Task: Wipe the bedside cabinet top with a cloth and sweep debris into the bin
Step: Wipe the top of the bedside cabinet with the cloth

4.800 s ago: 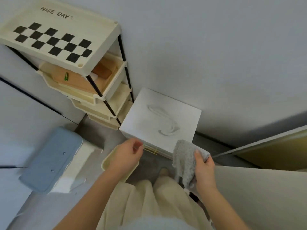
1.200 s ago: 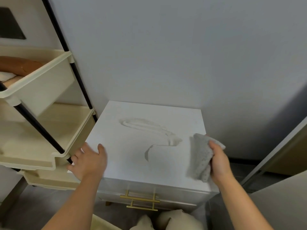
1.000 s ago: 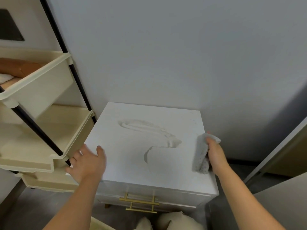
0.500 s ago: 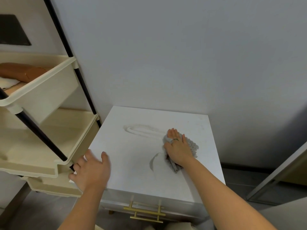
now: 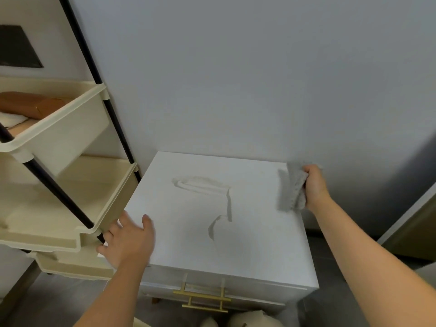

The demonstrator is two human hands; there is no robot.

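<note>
Setting: grey wall behind a white bedside cabinet (image 5: 236, 244); cream shelf rack (image 5: 70, 185) at its left side.
Right fingers (image 5: 306, 169): curled tight round a bunched grey cloth (image 5: 291, 190) at the top's back right corner, apparently placed to drag leftward.
Left fingers (image 5: 147, 220): spread wide, empty, flat on the front left corner, likely for bracing.
Debris: powder ridges (image 5: 203, 184) mid-top, unswept.
Bin: not visible.

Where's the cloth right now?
In the head view, the grey cloth is bunched in the right hand at the far right corner of the cabinet top, beside the wall.
</note>
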